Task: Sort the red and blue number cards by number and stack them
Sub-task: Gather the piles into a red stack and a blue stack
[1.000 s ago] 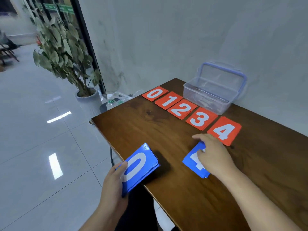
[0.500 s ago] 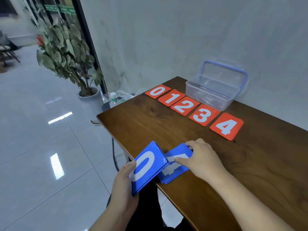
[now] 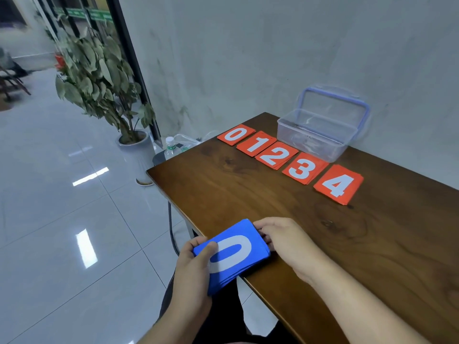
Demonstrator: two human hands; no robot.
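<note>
Head view: clear box [image 3: 310,142] behind red cards [image 3: 275,155]

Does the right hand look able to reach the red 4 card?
Probably yes: only bare tabletop lies between the right hand and the red 4 card, though its fingers grip the blue stack.

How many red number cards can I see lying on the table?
5, in a diagonal row by the clear box: red 0 farthest, then red 1, red 2, red 3, red 4 nearest. Some top piles, so more may hide beneath.
</note>
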